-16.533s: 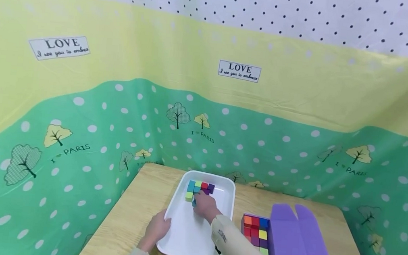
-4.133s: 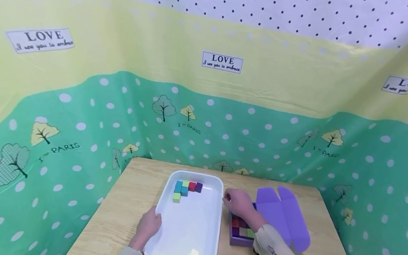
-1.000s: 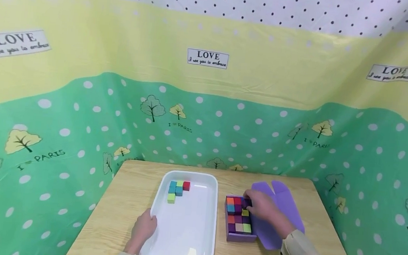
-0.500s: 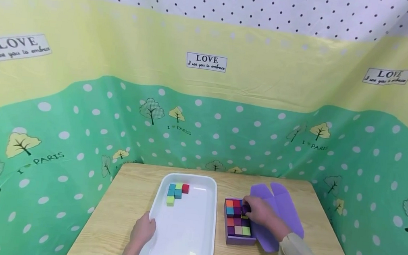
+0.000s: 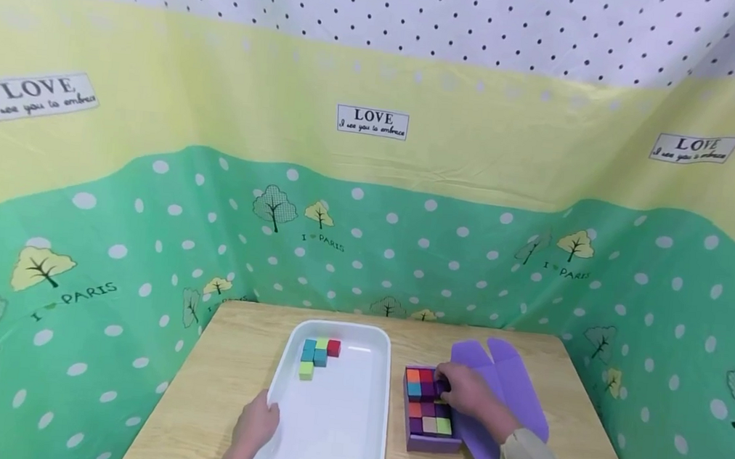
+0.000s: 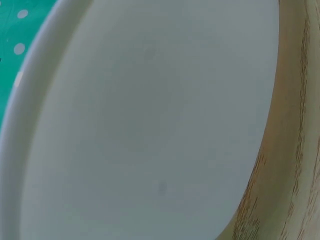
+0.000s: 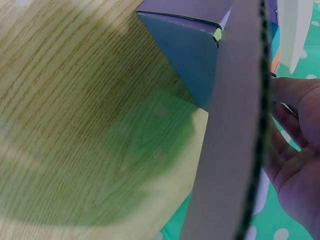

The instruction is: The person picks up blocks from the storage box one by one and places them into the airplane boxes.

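My left hand (image 5: 255,422) grips the left rim of a white tray (image 5: 384,406); in the left wrist view the tray (image 6: 145,120) fills most of the picture and the hand is out of sight. Inside the tray's far left part sit several small cubes: teal (image 5: 320,358), light green (image 5: 305,371) and red (image 5: 334,347). My right hand (image 5: 466,391) is over the far right corner of a purple box (image 5: 432,445), its fingertips pinching a dark purple cube (image 5: 442,387). Its palm side shows in the right wrist view, where the box lid hides the fingertips.
The box holds several more cubes, among them an orange one (image 5: 413,375) and a pinkish one (image 5: 429,425). Its purple lid (image 5: 517,388) lies folded back to the right, under my forearm. Behind the wooden table (image 5: 195,397) hangs a patterned curtain (image 5: 365,258).
Purple cubes seen earlier in the tray have gone from it. My right hand has moved from tray to box, lowering a dark purple cube into its far corner. The left hand keeps the rim.
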`<state>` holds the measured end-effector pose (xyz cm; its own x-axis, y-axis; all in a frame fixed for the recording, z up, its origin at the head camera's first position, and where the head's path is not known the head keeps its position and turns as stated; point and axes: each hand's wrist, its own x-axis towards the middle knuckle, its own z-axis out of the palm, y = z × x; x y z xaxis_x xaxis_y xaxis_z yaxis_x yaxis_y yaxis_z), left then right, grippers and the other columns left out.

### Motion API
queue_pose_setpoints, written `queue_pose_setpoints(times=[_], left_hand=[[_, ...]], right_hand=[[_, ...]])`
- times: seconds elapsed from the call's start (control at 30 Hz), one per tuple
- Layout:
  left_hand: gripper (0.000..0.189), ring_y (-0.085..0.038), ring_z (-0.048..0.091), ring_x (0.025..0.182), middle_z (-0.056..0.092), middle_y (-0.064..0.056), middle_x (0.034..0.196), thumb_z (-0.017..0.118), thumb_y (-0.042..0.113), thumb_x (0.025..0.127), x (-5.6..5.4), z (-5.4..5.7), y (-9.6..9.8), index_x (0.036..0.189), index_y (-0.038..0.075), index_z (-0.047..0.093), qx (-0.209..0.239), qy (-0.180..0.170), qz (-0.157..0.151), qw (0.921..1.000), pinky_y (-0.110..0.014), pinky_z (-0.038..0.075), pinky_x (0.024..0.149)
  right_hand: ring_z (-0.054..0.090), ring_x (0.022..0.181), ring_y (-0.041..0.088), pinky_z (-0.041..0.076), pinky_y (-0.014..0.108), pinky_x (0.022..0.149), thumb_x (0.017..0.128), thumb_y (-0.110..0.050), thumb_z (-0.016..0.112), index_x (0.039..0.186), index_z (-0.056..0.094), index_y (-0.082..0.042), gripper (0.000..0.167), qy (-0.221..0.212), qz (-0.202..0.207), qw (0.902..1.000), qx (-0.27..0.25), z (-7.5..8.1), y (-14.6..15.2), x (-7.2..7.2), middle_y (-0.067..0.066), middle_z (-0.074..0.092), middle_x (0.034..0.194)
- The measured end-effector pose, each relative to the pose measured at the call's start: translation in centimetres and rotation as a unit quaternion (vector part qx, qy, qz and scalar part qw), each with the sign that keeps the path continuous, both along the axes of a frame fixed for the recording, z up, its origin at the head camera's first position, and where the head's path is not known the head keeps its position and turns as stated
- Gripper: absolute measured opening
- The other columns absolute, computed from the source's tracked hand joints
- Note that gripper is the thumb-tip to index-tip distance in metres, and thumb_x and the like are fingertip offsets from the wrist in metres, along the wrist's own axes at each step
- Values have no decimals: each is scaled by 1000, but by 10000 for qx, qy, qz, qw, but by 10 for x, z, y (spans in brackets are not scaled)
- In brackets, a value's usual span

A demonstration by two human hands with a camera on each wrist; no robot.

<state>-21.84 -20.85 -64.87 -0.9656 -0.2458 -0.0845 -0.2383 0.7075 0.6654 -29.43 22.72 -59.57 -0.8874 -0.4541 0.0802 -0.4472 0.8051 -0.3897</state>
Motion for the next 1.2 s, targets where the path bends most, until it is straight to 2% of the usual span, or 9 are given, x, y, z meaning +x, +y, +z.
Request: queue_pose_setpoints(times=[0.17, 0.47, 0.73, 0.9, 1.2], left_hand=[[36, -39, 67, 89, 62, -30, 111, 44, 9, 95, -2, 0, 0, 126, -9, 51, 35, 2, 31, 10000, -47, 59, 64], [37, -43, 65, 94, 63, -30, 111, 46, 9, 94, 1, -2, -1, 125, -9, 52, 29, -60, 71, 10000, -53, 57, 71], [37, -43, 65, 94, 63, -29, 110, 46, 9, 94, 2, 0, -1, 125, -10, 52, 49, -44, 105, 9999, -52, 58, 70], [37, -42, 66, 92, 62, -30, 110, 45, 9, 95, 1, 1, -1, 126, -10, 51, 104, -102, 134, 9998, -49, 59, 67], [37, -40, 66, 90, 60, -32, 112, 45, 10, 96, 1, 4, -1, 126, -11, 49, 143, -120, 79, 9998, -47, 59, 64]], right_hand=[[58, 78, 14, 54, 38, 70, 72, -6, 82, 93, 64, -13, 28, 70, -13, 9999, 126, -3, 0, -3, -3, 63, 87], [54, 73, 10, 52, 34, 66, 72, -10, 81, 88, 62, -16, 26, 119, 86, 9996, 238, -13, 0, 0, -8, 59, 81], [57, 76, 13, 53, 36, 68, 70, -8, 82, 87, 63, -15, 27, 201, 37, 9998, 15, -17, 0, 1, -6, 60, 84], [57, 76, 13, 53, 36, 67, 70, -7, 81, 85, 63, -15, 25, 329, 16, 9994, 65, -17, -1, 0, -5, 60, 84], [55, 75, 11, 52, 34, 67, 72, -8, 82, 83, 62, -18, 25, 238, -141, 9996, 15, -23, -3, 0, -8, 59, 83]])
